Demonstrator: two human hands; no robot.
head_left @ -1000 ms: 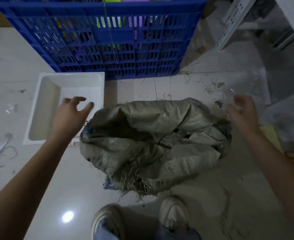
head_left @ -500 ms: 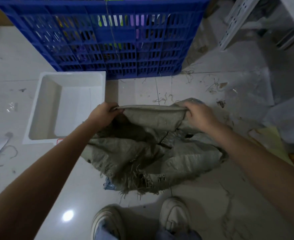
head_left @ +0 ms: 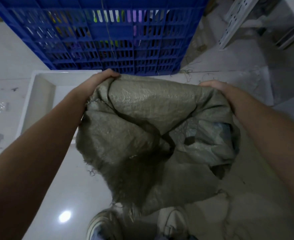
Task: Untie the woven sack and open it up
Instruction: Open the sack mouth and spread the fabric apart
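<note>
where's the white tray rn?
Head view, left side: the white tray sits on the floor, just in front of the blue crate, beside the left hand gripping the woven sack.

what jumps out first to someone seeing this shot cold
The crumpled grey-green woven sack fills the centre, with the left hand and right hand gripping its far edge on either side. Behind it stands a big blue slotted plastic crate holding colourful items, and a white rectangular plastic tray sits on the floor to the left.
</note>
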